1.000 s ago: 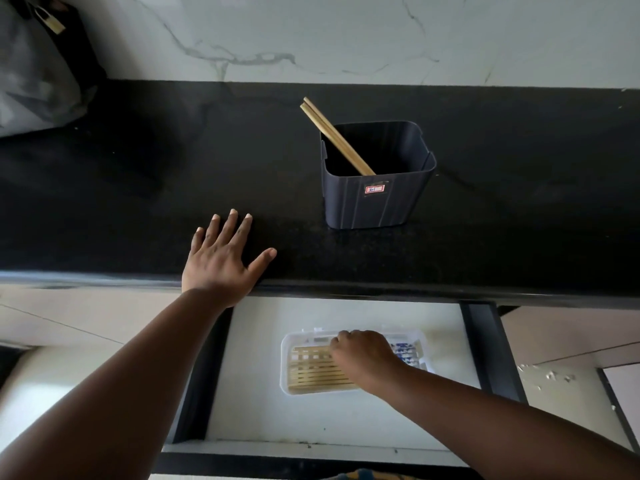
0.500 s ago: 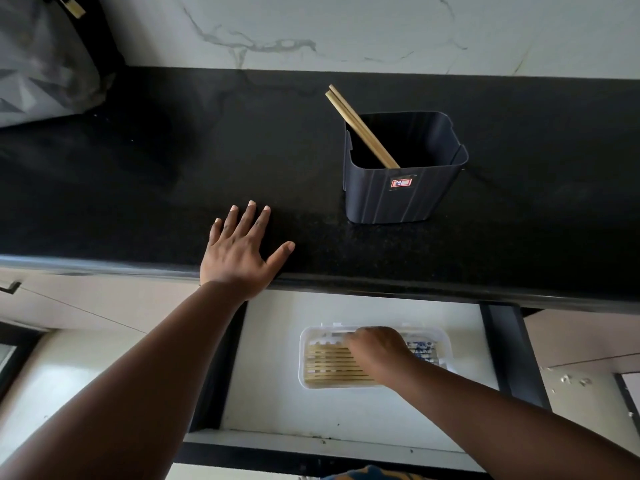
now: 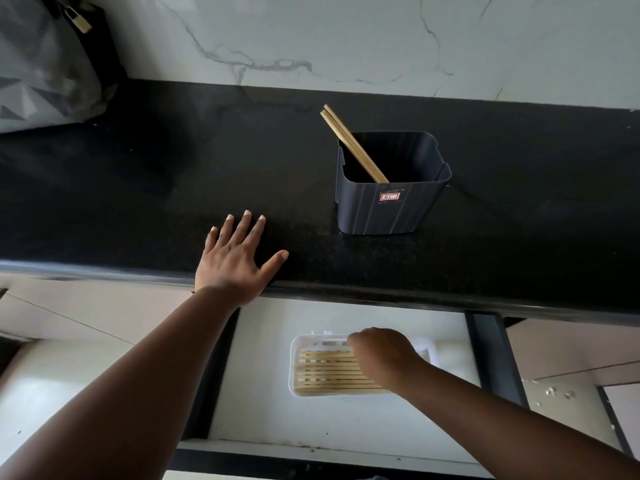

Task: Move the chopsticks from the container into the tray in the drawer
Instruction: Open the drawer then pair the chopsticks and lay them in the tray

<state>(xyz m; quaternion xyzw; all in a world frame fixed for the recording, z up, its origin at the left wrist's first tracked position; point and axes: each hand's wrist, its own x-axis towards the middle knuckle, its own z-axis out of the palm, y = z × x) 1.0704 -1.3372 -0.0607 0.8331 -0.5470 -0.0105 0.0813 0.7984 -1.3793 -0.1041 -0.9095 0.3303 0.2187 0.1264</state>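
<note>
A dark blue square container (image 3: 388, 209) stands on the black countertop (image 3: 138, 202). Two wooden chopsticks (image 3: 349, 140) lean out of its back left corner. Below, in the open drawer (image 3: 270, 393), a white tray (image 3: 293, 368) holds several chopsticks (image 3: 325, 372) lying side by side. My right hand (image 3: 381, 355) hovers knuckles-up over the tray's right half, its curled fingers pointing down onto the chopsticks; the fingertips are hidden. My left hand (image 3: 235, 261) lies flat with spread fingers on the counter's front edge, left of the container.
A grey bag (image 3: 41, 64) with a small padlock (image 3: 78, 20) sits at the counter's far left against the marble wall. The drawer's dark side rail (image 3: 491, 358) runs to the right of the tray. Pale cabinet fronts flank the drawer.
The view has shifted a little. My right hand stays over the tray and my left hand stays flat on the counter; the two chopsticks in the container have not moved.
</note>
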